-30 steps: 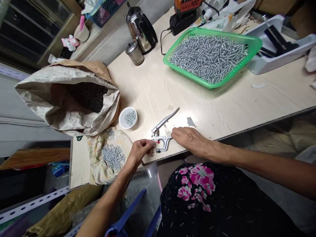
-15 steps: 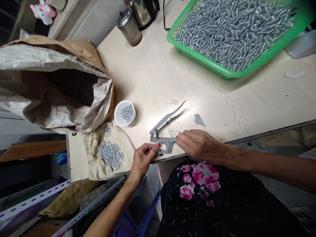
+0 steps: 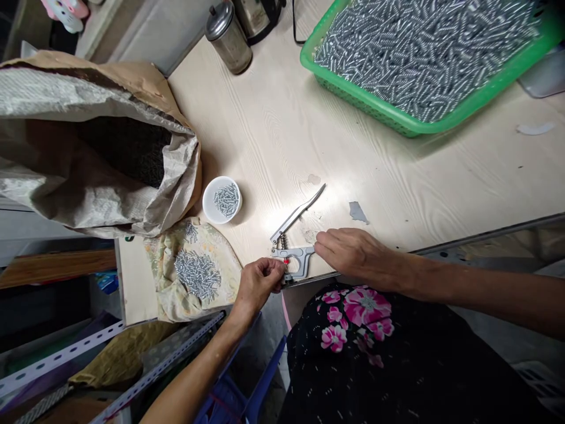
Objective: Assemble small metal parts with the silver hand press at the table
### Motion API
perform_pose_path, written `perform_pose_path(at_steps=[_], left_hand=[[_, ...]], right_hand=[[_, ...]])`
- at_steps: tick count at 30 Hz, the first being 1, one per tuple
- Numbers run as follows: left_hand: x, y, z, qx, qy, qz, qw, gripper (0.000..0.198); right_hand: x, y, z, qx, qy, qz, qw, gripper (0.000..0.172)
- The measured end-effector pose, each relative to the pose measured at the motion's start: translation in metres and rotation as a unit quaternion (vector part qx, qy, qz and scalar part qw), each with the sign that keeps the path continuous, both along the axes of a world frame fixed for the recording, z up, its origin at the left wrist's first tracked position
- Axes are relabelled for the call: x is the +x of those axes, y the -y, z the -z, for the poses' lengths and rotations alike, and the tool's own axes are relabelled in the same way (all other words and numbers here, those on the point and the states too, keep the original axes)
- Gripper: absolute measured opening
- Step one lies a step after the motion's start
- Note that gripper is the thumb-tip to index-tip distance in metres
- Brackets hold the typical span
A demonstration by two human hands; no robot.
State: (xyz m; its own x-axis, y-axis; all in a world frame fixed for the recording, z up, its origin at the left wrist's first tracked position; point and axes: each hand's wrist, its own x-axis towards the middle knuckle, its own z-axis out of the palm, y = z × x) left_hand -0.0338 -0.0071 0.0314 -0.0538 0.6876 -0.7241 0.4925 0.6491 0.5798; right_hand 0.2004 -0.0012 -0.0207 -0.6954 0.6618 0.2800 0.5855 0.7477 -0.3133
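Note:
A grey hand press tool point(image 3: 295, 241) with a red tip and a raised lever lies at the near edge of the pale wooden table point(image 3: 397, 176). My left hand point(image 3: 258, 281) is pinched shut at the tool's jaw, on something too small to make out. My right hand point(image 3: 353, 253) rests palm down on the tool's lower handle, fingers curled onto it. A small white cup point(image 3: 222, 199) of screws stands to the left. A heap of screws point(image 3: 197, 274) lies on a patterned cloth point(image 3: 170, 288) beside my left hand.
A green basket point(image 3: 441, 121) full of screws sits at the back right. A big open paper sack point(image 3: 97, 147) of dark parts stands on the left. A metal canister point(image 3: 227, 35) and a kettle point(image 3: 258, 15) are at the back. Metal shelf rails point(image 3: 57, 359) run below left.
The view has tilted down and closer to the table. Both hands stay at the press tool; my left hand has shifted slightly lower at the jaw.

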Motion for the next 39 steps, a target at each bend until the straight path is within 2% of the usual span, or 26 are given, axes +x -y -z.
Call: perform_pose_path(at_steps=[5, 12, 18, 21, 23, 27, 29, 32, 35, 39], left_hand=[[-0.003, -0.001, 0.001, -0.013, -0.004, 0.020, 1.000, 0.037], [-0.001, 0.001, 0.001, -0.014, -0.008, 0.008, 1.000, 0.038], [0.003, 0.007, -0.004, 0.000, -0.011, -0.010, 1.000, 0.039], [0.005, 0.015, -0.004, 0.035, -0.022, -0.023, 0.999, 0.040], [0.007, 0.024, -0.001, 0.093, -0.057, -0.014, 0.994, 0.037], [0.009, 0.044, 0.003, 0.248, -0.125, 0.065, 0.958, 0.019], [0.011, 0.052, 0.002, 0.351, -0.132, 0.136, 0.917, 0.010], [0.023, 0.056, -0.001, 0.469, -0.112, 0.248, 0.840, 0.018], [0.044, 0.050, 0.007, 0.505, -0.097, 0.307, 0.801, 0.021], [0.068, 0.040, 0.030, 0.503, -0.089, 0.327, 0.795, 0.016]], right_hand=[[0.002, -0.003, -0.005, -0.044, -0.013, -0.010, 0.999, 0.026], [0.001, -0.002, -0.008, -0.052, -0.029, 0.002, 0.998, 0.024], [0.002, -0.008, -0.016, -0.105, -0.017, 0.011, 0.994, 0.021], [0.001, -0.010, -0.018, -0.129, -0.015, 0.021, 0.991, 0.023], [0.001, -0.009, -0.018, -0.141, -0.015, 0.022, 0.990, 0.022], [0.003, -0.011, -0.022, -0.163, -0.011, 0.024, 0.986, 0.017], [0.005, -0.018, -0.026, -0.172, -0.005, 0.034, 0.984, 0.015], [0.006, -0.037, -0.033, -0.145, 0.019, 0.064, 0.987, 0.020], [0.004, -0.058, -0.032, -0.093, 0.055, 0.085, 0.991, 0.025], [0.001, -0.076, -0.022, -0.053, 0.083, 0.062, 0.993, 0.024]])
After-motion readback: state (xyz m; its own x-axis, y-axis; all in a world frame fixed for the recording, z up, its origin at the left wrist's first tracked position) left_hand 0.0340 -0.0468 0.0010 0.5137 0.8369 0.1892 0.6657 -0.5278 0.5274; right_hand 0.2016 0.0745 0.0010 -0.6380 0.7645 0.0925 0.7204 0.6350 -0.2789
